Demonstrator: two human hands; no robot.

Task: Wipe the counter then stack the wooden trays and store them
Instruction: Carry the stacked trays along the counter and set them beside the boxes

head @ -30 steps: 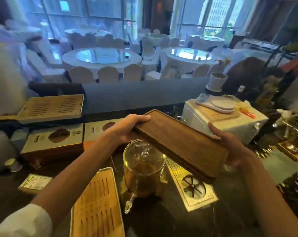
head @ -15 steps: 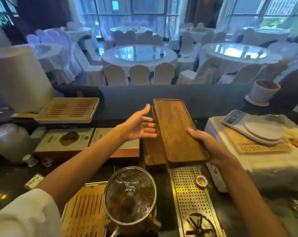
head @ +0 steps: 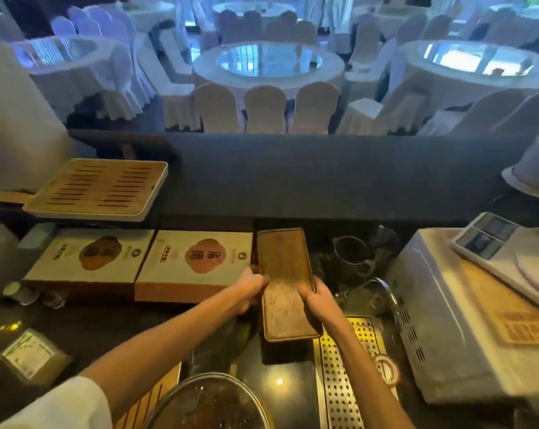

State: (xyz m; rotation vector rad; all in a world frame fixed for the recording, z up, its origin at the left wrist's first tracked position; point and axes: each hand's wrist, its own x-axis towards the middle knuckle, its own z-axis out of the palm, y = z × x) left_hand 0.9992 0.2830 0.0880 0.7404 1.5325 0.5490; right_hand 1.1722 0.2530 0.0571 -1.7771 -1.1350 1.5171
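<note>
Hands, 2, left (head: pixel 249 287) and right (head: pixel 313 296), grip 1 dark wooden tray (head: pixel 285 283).

The dark brown wooden tray (head: pixel 285 283) shows faint grain. Left of it, two cream boxes (head: pixel 197 261) carry rust-brown cloud-shaped emblems. Beyond those, a pale bamboo tray (head: pixel 99 188) has rows of dark slots and a white rim. Right of the wooden tray, a steel drain plate (head: pixel 339 382) is dotted with holes, tinged yellow.

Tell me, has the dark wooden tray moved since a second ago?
Yes. The dark wooden tray went from tilted in the air over the glass pitcher to lying flat further back, right of the tea boxes.
</note>
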